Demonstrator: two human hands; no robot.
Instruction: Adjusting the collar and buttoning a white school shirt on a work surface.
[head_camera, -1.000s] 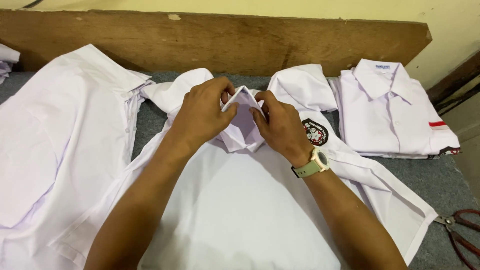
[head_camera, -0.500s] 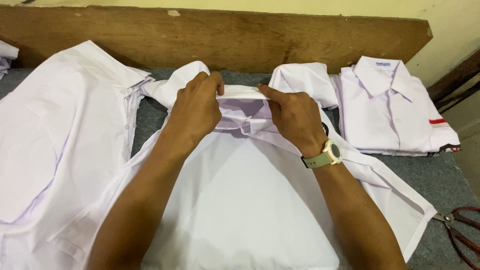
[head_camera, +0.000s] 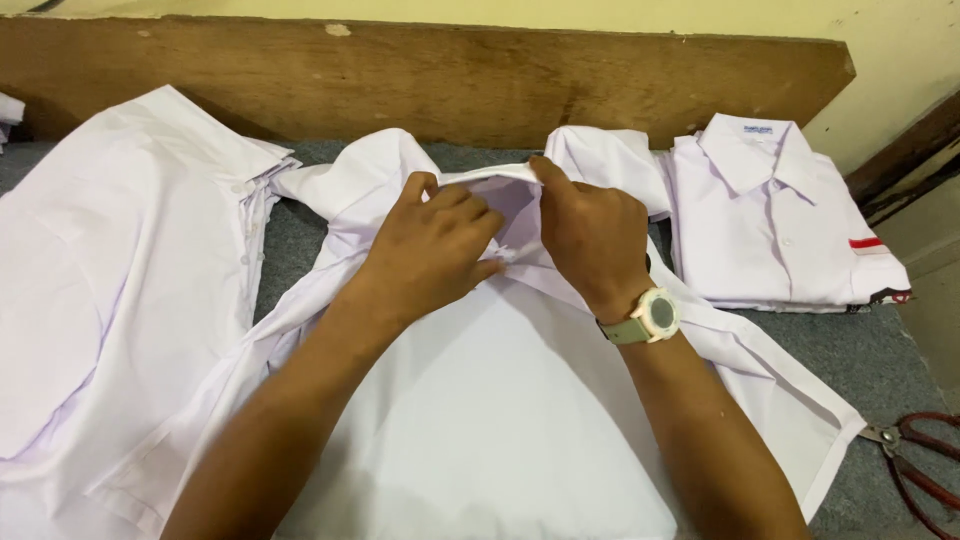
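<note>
On the grey felt-covered table (head_camera: 860, 355), in front of a long wooden board (head_camera: 450, 85), we are working a white shirt (head_camera: 500, 420) that is lying spread out, its body running down toward us and its collar (head_camera: 505, 185) at the far end. Our left hand (head_camera: 435, 255) is pinching the collar from the near side, fingers curled over the fabric. Our right hand (head_camera: 590, 230) is gripping the same collar just beside it, thumb tucked under the edge, a pale green wristwatch (head_camera: 650, 318) sitting on that wrist. The two hands are nearly touching over the collar.

Left of the shirt, a second white shirt (head_camera: 110, 290) is lying open and overlapping our shirt's left sleeve. To the right, a folded white shirt (head_camera: 780, 230) with a red stripe on its sleeve is resting flat, just beside our shirt's right sleeve. Red-handled scissors (head_camera: 920, 460) are lying near the right edge of the table, well apart from the hands.

Our hands are covering most of the collar, so we cannot tell how it is folded beneath them. The scissors are cut off at the frame edge, and so is the open shirt on the left. A scrap of white cloth (head_camera: 8, 108) at the far left is too cropped to identify.
</note>
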